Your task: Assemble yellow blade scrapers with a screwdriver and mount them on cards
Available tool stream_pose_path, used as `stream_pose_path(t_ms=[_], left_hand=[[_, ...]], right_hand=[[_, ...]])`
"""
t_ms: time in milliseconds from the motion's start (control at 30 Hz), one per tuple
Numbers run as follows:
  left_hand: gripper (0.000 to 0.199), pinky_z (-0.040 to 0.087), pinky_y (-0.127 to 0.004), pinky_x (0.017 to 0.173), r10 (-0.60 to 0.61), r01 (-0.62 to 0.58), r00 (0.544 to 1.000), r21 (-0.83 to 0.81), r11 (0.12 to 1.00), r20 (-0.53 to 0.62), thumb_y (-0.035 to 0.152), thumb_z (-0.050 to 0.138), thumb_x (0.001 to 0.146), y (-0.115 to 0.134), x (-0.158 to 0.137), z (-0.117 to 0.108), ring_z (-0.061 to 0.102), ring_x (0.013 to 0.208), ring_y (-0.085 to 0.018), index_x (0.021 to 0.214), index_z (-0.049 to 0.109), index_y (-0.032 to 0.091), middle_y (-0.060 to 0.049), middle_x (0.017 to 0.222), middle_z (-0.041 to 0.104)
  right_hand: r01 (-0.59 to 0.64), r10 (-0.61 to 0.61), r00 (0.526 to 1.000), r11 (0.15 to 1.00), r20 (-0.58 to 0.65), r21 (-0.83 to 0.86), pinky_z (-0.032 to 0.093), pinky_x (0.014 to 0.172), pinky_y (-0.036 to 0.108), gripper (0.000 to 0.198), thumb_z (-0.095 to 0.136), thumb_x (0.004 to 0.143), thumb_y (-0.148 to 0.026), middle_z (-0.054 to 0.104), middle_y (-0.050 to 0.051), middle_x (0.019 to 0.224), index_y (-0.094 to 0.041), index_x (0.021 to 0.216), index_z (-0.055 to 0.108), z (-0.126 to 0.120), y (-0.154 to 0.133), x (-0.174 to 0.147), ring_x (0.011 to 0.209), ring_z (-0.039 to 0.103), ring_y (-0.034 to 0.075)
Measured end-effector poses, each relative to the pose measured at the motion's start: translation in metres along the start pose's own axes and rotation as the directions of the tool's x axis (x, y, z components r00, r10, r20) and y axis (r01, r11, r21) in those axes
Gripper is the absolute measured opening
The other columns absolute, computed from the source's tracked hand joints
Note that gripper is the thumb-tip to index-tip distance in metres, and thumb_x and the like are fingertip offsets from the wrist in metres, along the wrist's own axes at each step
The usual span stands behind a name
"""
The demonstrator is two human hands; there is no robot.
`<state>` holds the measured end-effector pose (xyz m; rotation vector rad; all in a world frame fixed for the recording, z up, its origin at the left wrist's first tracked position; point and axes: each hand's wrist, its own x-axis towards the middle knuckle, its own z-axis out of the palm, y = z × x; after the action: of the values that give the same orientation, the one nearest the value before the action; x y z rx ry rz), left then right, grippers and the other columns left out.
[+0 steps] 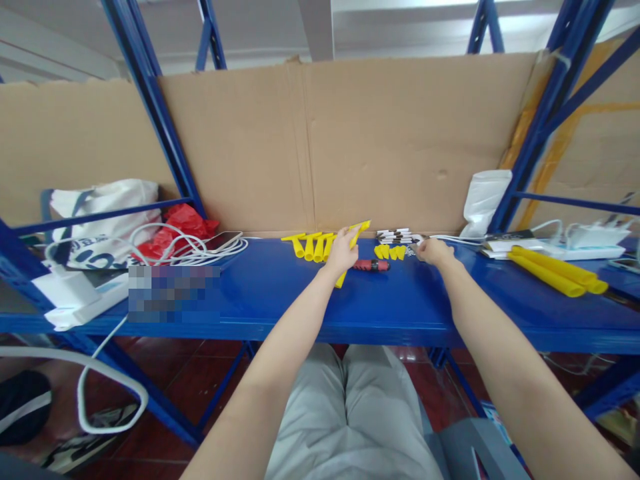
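My left hand (344,251) is closed around a yellow plastic piece (361,231) that sticks out above and below the fingers. Several similar yellow T-shaped pieces (314,248) lie in a row just left of it. To the right of that hand is a red and black screwdriver handle (373,265). My right hand (434,251) has its fingers pressed together at a patch of small metallic parts (413,250); whether it holds one is too small to tell. Between the hands lie small yellow pieces (390,252) and a stack of white and dark rods (395,237).
Yellow tubes (555,270) lie on the right of the blue shelf (280,300), near a power strip (590,248) and a white pouch (485,200). On the left are coiled white cables (220,250), a red bag (183,230) and a cloth bag (107,213). Cardboard (375,140) stands behind.
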<state>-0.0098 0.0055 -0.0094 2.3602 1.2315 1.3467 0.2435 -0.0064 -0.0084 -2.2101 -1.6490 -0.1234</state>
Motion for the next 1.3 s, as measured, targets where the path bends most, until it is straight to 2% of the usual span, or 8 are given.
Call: stream_pose_path(t_ms=[100, 300, 633, 800, 1033, 1300], left_hand=[[0.059, 0.032, -0.034, 0.109, 0.037, -0.034, 0.998, -0.053, 0.998, 0.050, 0.002, 0.052, 0.074, -0.004, 0.003, 0.002, 0.047, 0.124, -0.021, 0.131, 0.054, 0.015, -0.011, 0.131, 0.054], [0.062, 0.032, -0.037, 0.109, 0.156, -0.142, 0.984, -0.147, 0.979, 0.089, 0.000, 0.052, 0.069, -0.008, 0.004, 0.010, 0.050, 0.123, -0.022, 0.129, 0.056, 0.018, -0.007, 0.130, 0.057], [0.064, 0.031, -0.038, 0.111, 0.165, -0.148, 0.982, -0.167, 0.975, 0.090, -0.002, 0.052, 0.068, -0.008, 0.003, 0.012, 0.050, 0.123, -0.022, 0.129, 0.056, 0.017, -0.007, 0.130, 0.057], [0.063, 0.031, -0.038, 0.110, 0.173, -0.155, 0.981, -0.173, 0.973, 0.094, -0.002, 0.052, 0.068, -0.009, 0.003, 0.012, 0.049, 0.124, -0.022, 0.129, 0.056, 0.017, -0.007, 0.131, 0.056], [0.065, 0.030, -0.038, 0.111, 0.164, -0.146, 0.982, -0.171, 0.974, 0.092, -0.002, 0.052, 0.068, -0.010, 0.003, 0.013, 0.049, 0.124, -0.022, 0.129, 0.055, 0.019, -0.005, 0.131, 0.056], [0.063, 0.029, -0.038, 0.111, 0.154, -0.137, 0.984, -0.171, 0.976, 0.094, -0.002, 0.052, 0.068, -0.008, 0.003, 0.012, 0.049, 0.124, -0.022, 0.128, 0.056, 0.017, -0.007, 0.131, 0.056]], right_hand=[[-0.052, 0.055, 0.991, 0.998, 0.122, -0.033, 0.039, 0.096, 0.047, 0.031, 0.052, 0.079, -0.019, 0.064, 0.010, 0.116, -0.025, 0.104, 0.070, -0.001, -0.005, -0.002, 0.114, 0.055, 0.029], [-0.030, 0.045, 0.987, 0.995, 0.156, -0.095, 0.040, 0.099, 0.043, 0.037, 0.051, 0.081, -0.017, 0.057, 0.011, 0.129, -0.024, 0.114, 0.067, 0.001, -0.010, -0.004, 0.122, 0.049, 0.029], [0.048, -0.032, 0.992, 0.990, 0.119, -0.130, 0.042, 0.097, 0.042, 0.037, 0.048, 0.083, -0.017, 0.059, 0.012, 0.126, -0.023, 0.114, 0.067, 0.004, -0.012, -0.004, 0.120, 0.051, 0.028], [0.109, -0.095, 0.991, 0.980, 0.092, -0.166, 0.045, 0.093, 0.037, 0.031, 0.050, 0.082, -0.020, 0.065, 0.009, 0.116, -0.024, 0.106, 0.071, 0.007, -0.012, -0.001, 0.113, 0.057, 0.025], [0.143, -0.117, 0.984, 0.969, 0.134, -0.200, 0.048, 0.078, 0.027, 0.029, 0.048, 0.082, -0.014, 0.069, 0.015, 0.101, -0.013, 0.098, 0.071, 0.010, -0.013, 0.003, 0.095, 0.065, 0.023], [0.204, -0.170, 0.974, 0.943, 0.150, -0.262, 0.047, 0.075, 0.024, 0.030, 0.044, 0.081, -0.010, 0.071, 0.016, 0.090, -0.008, 0.095, 0.071, 0.007, -0.017, -0.001, 0.087, 0.066, 0.022]])
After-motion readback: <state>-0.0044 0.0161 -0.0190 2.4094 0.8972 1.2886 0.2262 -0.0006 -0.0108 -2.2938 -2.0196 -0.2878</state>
